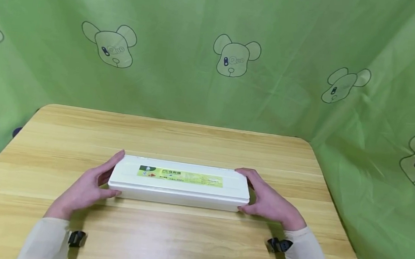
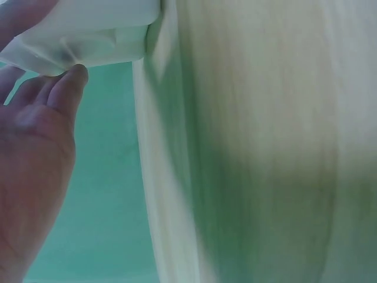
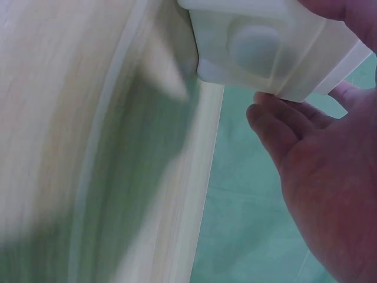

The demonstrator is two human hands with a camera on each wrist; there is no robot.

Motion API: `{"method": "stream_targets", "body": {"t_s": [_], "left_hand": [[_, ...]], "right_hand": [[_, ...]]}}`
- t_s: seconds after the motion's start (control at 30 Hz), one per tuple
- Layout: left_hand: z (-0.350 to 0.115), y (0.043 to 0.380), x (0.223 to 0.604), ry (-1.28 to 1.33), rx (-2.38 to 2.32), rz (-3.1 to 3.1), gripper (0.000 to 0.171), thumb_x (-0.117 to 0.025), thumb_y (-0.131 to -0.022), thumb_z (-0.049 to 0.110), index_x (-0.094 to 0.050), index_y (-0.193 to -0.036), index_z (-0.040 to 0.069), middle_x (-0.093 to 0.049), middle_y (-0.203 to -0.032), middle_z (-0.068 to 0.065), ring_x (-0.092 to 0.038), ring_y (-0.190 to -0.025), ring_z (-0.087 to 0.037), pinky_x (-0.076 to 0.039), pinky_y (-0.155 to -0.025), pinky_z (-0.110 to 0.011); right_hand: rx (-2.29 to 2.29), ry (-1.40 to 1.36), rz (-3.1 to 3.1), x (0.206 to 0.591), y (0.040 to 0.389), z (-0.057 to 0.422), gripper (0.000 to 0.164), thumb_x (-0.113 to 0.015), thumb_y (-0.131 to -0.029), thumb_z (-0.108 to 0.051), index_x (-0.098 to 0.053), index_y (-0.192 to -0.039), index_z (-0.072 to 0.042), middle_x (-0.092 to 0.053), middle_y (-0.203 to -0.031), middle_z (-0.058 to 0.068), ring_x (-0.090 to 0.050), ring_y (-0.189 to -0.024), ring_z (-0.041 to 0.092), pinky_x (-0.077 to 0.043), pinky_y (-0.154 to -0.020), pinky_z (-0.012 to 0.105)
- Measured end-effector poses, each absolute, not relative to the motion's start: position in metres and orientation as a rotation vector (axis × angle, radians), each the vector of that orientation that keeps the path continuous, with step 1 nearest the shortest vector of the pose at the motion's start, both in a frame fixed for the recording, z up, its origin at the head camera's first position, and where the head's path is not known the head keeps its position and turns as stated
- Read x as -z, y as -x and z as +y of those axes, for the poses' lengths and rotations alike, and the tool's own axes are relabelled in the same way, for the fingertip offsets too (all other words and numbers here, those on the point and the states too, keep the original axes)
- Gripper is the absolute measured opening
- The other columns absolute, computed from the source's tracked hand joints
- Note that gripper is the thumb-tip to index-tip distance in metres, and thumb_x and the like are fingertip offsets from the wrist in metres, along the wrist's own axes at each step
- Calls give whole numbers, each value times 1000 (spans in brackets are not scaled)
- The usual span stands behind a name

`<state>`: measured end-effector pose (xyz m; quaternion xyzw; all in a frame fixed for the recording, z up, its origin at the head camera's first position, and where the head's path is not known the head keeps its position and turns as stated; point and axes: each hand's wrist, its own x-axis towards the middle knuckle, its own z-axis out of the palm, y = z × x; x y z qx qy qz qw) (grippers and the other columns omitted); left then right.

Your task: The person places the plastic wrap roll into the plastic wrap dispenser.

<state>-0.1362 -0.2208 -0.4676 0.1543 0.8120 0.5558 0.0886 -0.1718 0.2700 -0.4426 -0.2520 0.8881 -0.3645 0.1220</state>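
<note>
A long white plastic cling film box (image 1: 182,188) lies crosswise at the middle of the table, its lid down. On top, a yellow-green label (image 1: 180,176) reads PE with Chinese characters. My left hand (image 1: 86,186) grips the left end, thumb on the near side and fingers at the far side. The right hand (image 1: 270,201) holds the opposite end in the same way. In the left wrist view, fingertips touch the box's end (image 2: 97,41). A round recess (image 3: 254,48) marks the other end in the right wrist view. Whether the box's underside touches the table cannot be told.
The light wood-grain table (image 1: 165,243) has rounded far corners. Behind it and along the right hangs a green curtain (image 1: 174,88) printed with bear heads. Black wrist devices (image 1: 76,238) sit at both cream sleeves (image 1: 45,241).
</note>
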Motion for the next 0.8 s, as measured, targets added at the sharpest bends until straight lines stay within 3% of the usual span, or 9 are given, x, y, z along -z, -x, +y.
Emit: {"method": "stream_targets", "body": {"t_s": [0.23, 0.5, 0.7, 0.8], "left_hand": [[-221, 136, 468, -464, -1671, 2431, 99, -78, -78, -2, -23, -157, 24, -11, -163, -7, -29, -141, -33, -31, -104, -12], [-220, 135, 469, -506, -1690, 2421, 97, -77, -79, -3, -23, -157, 15, -11, -163, -4, -27, -141, -33, -30, -105, -13], [-220, 135, 470, -489, -1673, 2446, 101, -83, -79, 15, -21, -158, 17, -12, -163, -4, -27, -141, -33, -30, -105, -13], [-219, 136, 471, -486, -1687, 2452, 103, -83, -79, 20, -16, -158, 14, -12, -162, -8, -28, -141, -33, -31, -105, -14]], "right_hand": [[1036, 784, 2623, 443, 171, 270, 96, -87, -69, -8, -35, -148, -25, -39, -143, -4, -41, -128, 21, -35, -108, 50], [1050, 790, 2620, 444, 170, 270, 97, -87, -69, -7, -34, -148, -24, -38, -144, -2, -40, -130, 22, -35, -108, 52], [1063, 783, 2591, 444, 171, 271, 96, -88, -70, -11, -33, -149, -23, -36, -147, -1, -35, -134, 24, -29, -111, 52], [1066, 765, 2579, 444, 171, 272, 98, -89, -72, -21, -31, -152, -23, -33, -150, -1, -31, -138, 25, -27, -112, 54]]}}
